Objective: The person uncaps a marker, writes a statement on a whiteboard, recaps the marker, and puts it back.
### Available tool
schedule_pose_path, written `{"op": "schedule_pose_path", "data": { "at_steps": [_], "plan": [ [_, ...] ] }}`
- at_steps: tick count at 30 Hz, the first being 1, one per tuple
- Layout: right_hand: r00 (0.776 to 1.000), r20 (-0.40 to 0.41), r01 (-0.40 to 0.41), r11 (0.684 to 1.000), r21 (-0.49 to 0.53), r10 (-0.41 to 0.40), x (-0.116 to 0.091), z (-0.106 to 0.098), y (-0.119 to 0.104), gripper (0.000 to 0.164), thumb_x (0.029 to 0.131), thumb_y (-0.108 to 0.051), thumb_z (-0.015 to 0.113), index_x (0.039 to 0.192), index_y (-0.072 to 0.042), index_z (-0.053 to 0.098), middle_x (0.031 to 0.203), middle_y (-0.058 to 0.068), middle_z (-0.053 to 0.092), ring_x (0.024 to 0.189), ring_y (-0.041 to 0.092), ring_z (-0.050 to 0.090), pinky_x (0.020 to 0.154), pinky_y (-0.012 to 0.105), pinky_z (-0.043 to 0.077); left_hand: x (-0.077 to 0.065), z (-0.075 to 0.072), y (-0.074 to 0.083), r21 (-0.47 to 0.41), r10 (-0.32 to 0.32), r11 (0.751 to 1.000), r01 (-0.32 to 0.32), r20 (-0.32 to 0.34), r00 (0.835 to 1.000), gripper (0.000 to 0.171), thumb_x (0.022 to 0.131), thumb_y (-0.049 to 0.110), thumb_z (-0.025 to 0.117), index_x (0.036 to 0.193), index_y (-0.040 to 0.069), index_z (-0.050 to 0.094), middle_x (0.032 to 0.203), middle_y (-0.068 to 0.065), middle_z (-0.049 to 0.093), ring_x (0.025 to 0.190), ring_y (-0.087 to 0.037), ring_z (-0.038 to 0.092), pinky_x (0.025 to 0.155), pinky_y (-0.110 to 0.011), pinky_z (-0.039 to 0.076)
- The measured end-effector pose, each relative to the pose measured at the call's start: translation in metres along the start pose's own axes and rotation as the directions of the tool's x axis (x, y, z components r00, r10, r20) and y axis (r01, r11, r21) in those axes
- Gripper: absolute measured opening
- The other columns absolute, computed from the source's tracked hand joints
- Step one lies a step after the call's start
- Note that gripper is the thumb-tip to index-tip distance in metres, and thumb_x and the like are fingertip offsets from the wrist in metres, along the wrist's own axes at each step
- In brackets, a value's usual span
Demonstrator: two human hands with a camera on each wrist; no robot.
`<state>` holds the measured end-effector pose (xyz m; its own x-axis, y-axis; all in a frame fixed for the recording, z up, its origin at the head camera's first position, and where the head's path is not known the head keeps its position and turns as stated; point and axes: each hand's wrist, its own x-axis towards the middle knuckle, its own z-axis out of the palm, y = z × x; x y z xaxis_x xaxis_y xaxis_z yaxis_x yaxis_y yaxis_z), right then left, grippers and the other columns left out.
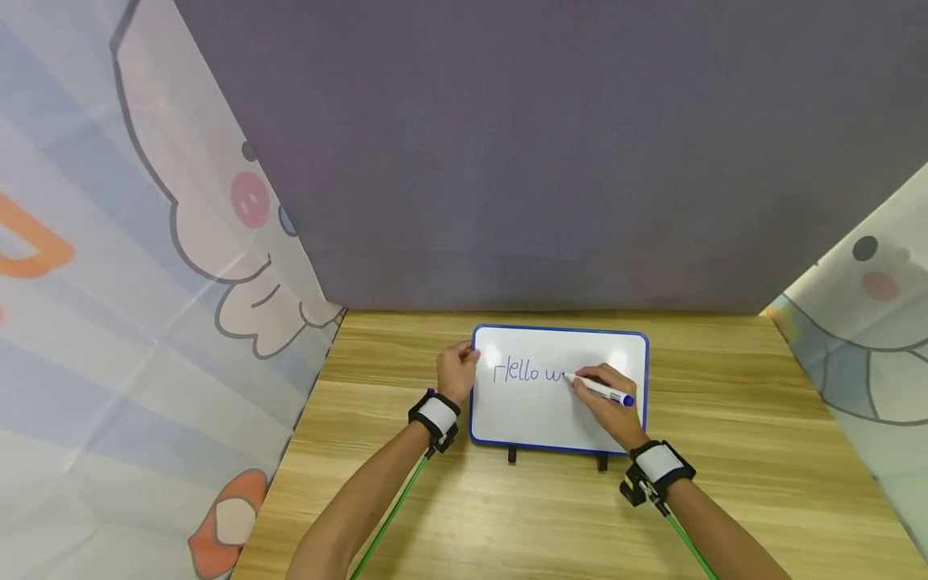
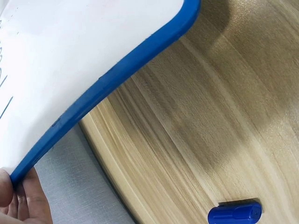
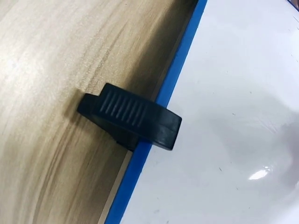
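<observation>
Writing on the whiteboard (image 1: 536, 423): right hand (image 1: 612, 411) held the marker (image 1: 600, 389), fingers narrow around the barrel. Tip sat near board centre, at the end of blue "Hello w" lettering (image 1: 516, 370); whether it touched was too small to tell. Marker's blue tail pointed to 4 o'clock. Right hand itself was between 3 and 4 o'clock of board centre.

Left hand (image 1: 457, 374) pinched the board's blue frame between 9 and 10 o'clock, thumb on the front face, fingers behind.

Board was on the wood-look table (image 1: 580, 524), toward 4–5 o'clock of the head view. Two black feet gripped its lower edge: left foot (image 1: 511, 453) at 7 o'clock, right foot (image 1: 602, 461) at 5. Blue cap (image 2: 235, 213) lay on the table, at 5 o'clock in the left wrist view.

Both wrists wore straps with green cords (image 1: 395, 515). Grey backdrop (image 1: 507, 161) stood at 12 o'clock, cartoon-print cloth (image 1: 109, 362) at 9.
</observation>
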<state>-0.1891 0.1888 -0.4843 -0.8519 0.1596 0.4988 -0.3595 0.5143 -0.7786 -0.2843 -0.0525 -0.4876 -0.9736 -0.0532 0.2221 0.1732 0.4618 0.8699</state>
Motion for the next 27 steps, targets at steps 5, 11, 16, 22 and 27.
{"op": "schedule_pose_path", "data": {
  "at_steps": [5,11,16,22,27],
  "plan": [
    [1.000,-0.013,0.015,1.000,-0.009,-0.015,-0.001,0.003,0.008,0.010,0.075,0.003,0.071,0.085,0.002,0.070,0.078,0.010,0.067,0.073,0.003,0.059,0.067,0.009,0.047,0.001,0.000,-0.001,0.008,0.005,1.000,-0.005,-0.003,1.000,0.018,0.084,0.002,0.064,0.100,-0.003,0.070,0.084,-0.017,0.072,0.073,-0.022,0.066,0.063,-0.028,0.054],
    [1.000,-0.006,0.009,1.000,0.024,-0.009,-0.004,0.009,0.034,0.011,0.076,-0.001,0.073,0.086,-0.003,0.071,0.080,0.007,0.068,0.076,-0.001,0.059,0.069,0.007,0.046,0.000,0.000,0.000,0.004,0.012,1.000,-0.012,-0.003,1.000,0.018,0.084,0.002,0.063,0.100,-0.004,0.070,0.083,-0.017,0.071,0.070,-0.021,0.064,0.060,-0.026,0.052],
    [1.000,0.006,0.011,1.000,0.023,-0.011,-0.006,0.009,0.037,0.010,0.076,-0.003,0.073,0.086,-0.005,0.071,0.080,0.006,0.067,0.076,-0.003,0.058,0.069,0.008,0.046,0.001,-0.001,-0.001,0.003,0.016,1.000,-0.016,-0.007,1.000,0.018,0.085,0.002,0.063,0.100,-0.004,0.070,0.083,-0.017,0.071,0.070,-0.021,0.064,0.060,-0.026,0.052],
    [1.000,-0.008,0.013,0.999,0.040,-0.013,-0.004,0.004,0.021,0.010,0.075,0.002,0.072,0.085,0.000,0.070,0.078,0.008,0.066,0.074,0.001,0.059,0.068,0.008,0.046,0.001,-0.001,-0.001,-0.001,0.033,0.999,-0.033,-0.016,0.999,0.017,0.084,0.001,0.063,0.099,-0.005,0.070,0.082,-0.018,0.071,0.070,-0.022,0.064,0.060,-0.027,0.053],
    [1.000,-0.005,0.016,0.999,0.052,-0.016,-0.001,-0.001,0.005,0.010,0.076,0.004,0.070,0.086,0.005,0.068,0.079,0.013,0.066,0.076,0.007,0.061,0.069,0.008,0.046,0.000,-0.001,-0.001,-0.003,0.022,1.000,-0.022,-0.005,1.000,0.017,0.084,0.001,0.063,0.099,-0.005,0.070,0.083,-0.018,0.071,0.070,-0.021,0.064,0.060,-0.027,0.053]
  ]
}}
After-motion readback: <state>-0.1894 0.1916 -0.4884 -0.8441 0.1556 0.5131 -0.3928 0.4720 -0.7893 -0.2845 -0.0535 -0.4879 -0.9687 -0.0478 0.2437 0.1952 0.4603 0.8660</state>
